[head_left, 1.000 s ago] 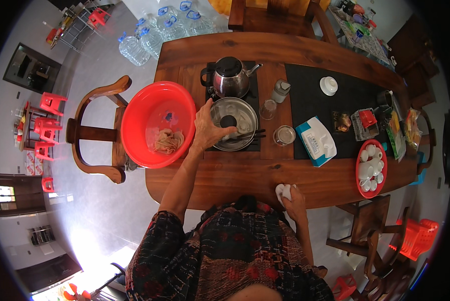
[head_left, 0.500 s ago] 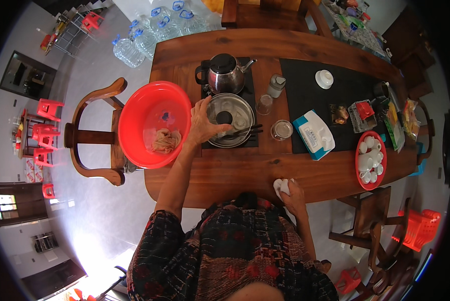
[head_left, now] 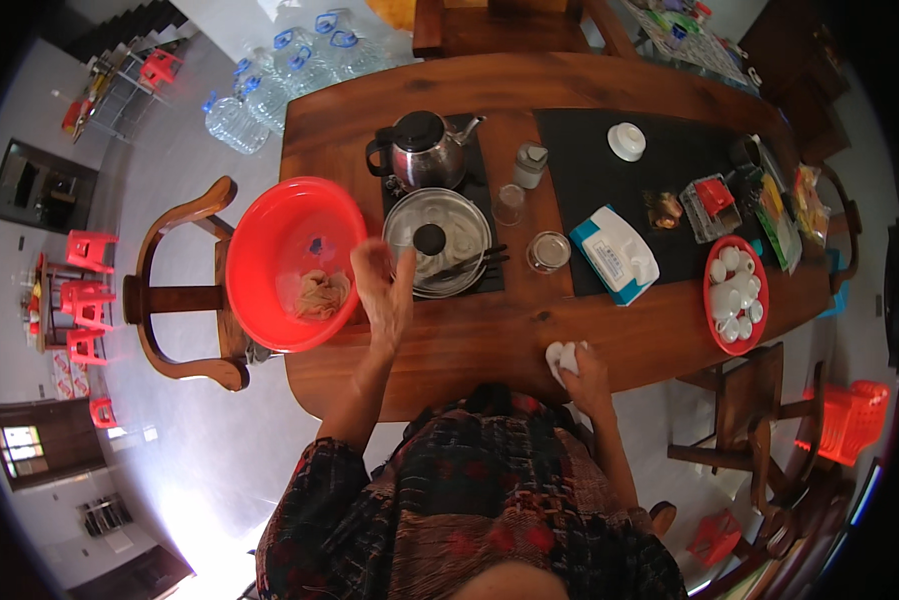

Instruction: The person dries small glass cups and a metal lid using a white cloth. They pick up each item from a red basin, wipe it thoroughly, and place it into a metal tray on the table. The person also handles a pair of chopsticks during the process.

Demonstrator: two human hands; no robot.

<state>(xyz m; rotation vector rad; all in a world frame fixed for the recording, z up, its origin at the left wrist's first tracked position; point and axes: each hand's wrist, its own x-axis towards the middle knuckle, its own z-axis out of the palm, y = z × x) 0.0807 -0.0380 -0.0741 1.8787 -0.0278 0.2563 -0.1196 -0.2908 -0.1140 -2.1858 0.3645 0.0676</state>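
Note:
My left hand (head_left: 384, 290) hovers over the table between the red plastic basin (head_left: 254, 215) and a round metal pan (head_left: 399, 215), its thumb and fingers apart and nothing in them. A black knob (head_left: 429, 239) stands at the pan's middle, and a dark tong-like utensil (head_left: 469, 263) lies across its right side. Inside the basin is a wrung beige cloth (head_left: 321, 294) in a little water. At the front edge of the table my right hand (head_left: 589, 380) is closed round a crumpled white cloth (head_left: 565, 358).
Behind the pan stands a steel kettle (head_left: 427, 158). To its right are a lidded jar (head_left: 531, 165), a glass (head_left: 509, 204), another glass (head_left: 548, 252) and a tissue pack (head_left: 615, 255). A red tray (head_left: 737, 346) bears white teaware. A wooden chair (head_left: 144, 298) is at the left.
My left hand has drawn back from above the pan toward me, off the knob. My right hand keeps hold of the white cloth. The whole view has shifted slightly.

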